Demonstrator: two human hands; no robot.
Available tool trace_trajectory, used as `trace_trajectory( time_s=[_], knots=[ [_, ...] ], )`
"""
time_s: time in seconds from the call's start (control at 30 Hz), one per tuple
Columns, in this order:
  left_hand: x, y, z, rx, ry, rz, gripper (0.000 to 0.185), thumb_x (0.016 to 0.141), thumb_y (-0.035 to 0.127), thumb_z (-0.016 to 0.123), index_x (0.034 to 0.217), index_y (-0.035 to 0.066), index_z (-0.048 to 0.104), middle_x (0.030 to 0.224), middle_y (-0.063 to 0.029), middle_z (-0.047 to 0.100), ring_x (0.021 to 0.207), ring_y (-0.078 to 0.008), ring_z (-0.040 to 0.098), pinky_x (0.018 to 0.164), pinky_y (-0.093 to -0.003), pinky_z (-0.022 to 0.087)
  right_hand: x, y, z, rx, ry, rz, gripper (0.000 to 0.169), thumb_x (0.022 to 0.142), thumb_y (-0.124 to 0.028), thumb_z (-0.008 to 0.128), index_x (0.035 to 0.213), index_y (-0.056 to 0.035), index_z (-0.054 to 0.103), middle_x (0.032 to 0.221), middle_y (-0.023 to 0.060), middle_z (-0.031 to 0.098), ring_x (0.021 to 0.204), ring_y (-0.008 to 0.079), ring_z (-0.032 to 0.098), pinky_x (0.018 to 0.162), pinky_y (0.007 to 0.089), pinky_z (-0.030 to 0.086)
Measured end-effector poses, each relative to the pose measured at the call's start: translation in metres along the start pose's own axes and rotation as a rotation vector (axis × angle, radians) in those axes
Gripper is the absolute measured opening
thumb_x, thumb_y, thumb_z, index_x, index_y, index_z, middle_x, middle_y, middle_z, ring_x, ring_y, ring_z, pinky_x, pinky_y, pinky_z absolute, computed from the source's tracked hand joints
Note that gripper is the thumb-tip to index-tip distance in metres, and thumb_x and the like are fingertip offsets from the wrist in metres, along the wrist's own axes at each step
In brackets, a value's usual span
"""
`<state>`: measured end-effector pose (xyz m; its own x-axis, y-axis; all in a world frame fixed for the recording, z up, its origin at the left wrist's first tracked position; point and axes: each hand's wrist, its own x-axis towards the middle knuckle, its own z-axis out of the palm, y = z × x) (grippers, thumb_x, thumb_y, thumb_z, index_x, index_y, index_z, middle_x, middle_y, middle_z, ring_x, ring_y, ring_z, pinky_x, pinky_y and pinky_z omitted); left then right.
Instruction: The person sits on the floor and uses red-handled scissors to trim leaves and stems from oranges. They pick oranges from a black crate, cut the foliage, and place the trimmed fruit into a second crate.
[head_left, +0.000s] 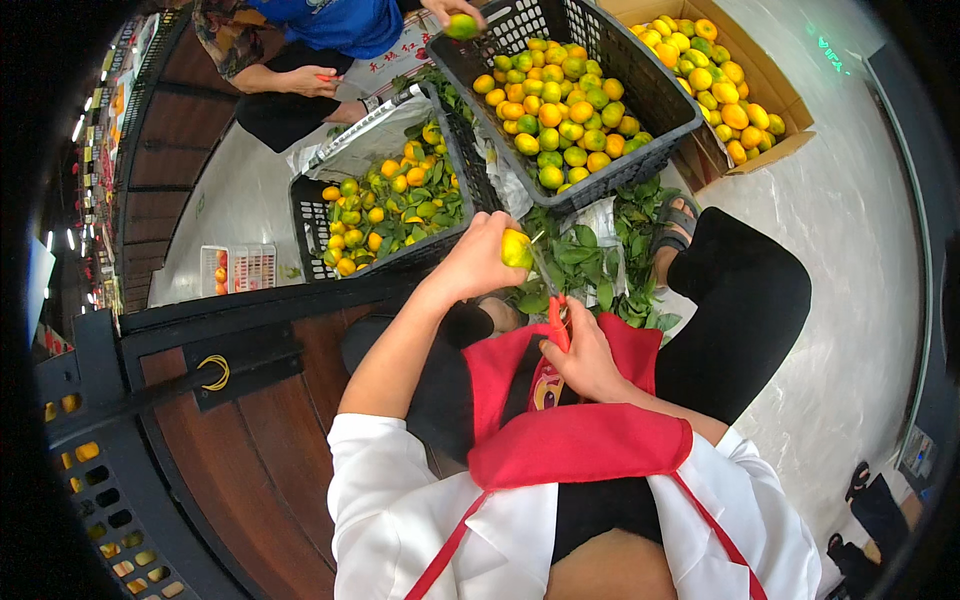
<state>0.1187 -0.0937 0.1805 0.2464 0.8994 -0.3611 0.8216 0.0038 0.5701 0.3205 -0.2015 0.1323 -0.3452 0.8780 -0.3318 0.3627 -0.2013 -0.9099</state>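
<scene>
My left hand (484, 255) grips a yellow-green mandarin (516, 249) with a short stem pointing right. In my right hand (589, 349) are red-handled snips (556, 322), their metal blades reaching up beside the fruit near its stem. Whether the blades touch the stem I cannot tell. Below both hands, cut leafy twigs (581, 262) cover the floor between my feet. Left of my left hand stands a black crate (306, 217) of mandarins with leaves still on. Beyond my hands, a larger black crate (622, 169) holds mostly leafless mandarins.
A cardboard box (787, 142) of mandarins stands at upper right. Opposite, a co-worker's hand (459, 16) holds a green mandarin over the large crate; the other hand (311, 81) has a red-handled tool. A white basket (251, 268) sits at left, near a wood-panelled stand (247, 420).
</scene>
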Motion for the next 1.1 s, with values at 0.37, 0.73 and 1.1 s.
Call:
trace_trajectory(
  time_s=[0.37,0.73,1.1],
  knots=[
    [-0.006,0.002,0.027,0.105,0.043,0.048,0.055,0.062,0.019,0.072,0.108,-0.002,0.052,0.098,-0.0222,0.056,0.097,-0.0374,0.054,0.088,-0.0391,0.044,-0.007,0.006,0.006,-0.202,-0.066,0.031,0.065,0.083,-0.021,0.058,0.132,0.0065,0.025,0.114,0.0348,0.047,0.102,0.0476,0.052,0.088,0.0492,0.043],
    [0.009,-0.002,0.051,0.314,-0.087,0.004,0.049,0.058,0.019,0.074,0.095,-0.007,0.053,0.091,-0.0264,0.056,0.091,-0.0399,0.056,0.081,-0.0415,0.049,-0.004,0.015,0.012,-0.100,-0.087,0.121,0.044,0.085,-0.013,0.057,0.120,0.0042,0.037,0.084,0.0240,0.061,0.075,0.0371,0.063,0.065,0.0431,0.050],
    [0.077,-0.024,0.025,-1.002,-0.198,-0.195,0.038,0.083,0.025,0.068,0.109,-0.001,0.057,0.090,-0.0075,0.064,0.075,-0.0117,0.061,0.064,-0.0231,0.051,0.014,0.033,0.019,0.902,-0.045,0.594,0.023,0.085,-0.012,0.056,0.102,-0.0064,0.041,0.078,0.0061,0.052,0.063,0.0145,0.053,0.058,0.0298,0.049]
  ],
)
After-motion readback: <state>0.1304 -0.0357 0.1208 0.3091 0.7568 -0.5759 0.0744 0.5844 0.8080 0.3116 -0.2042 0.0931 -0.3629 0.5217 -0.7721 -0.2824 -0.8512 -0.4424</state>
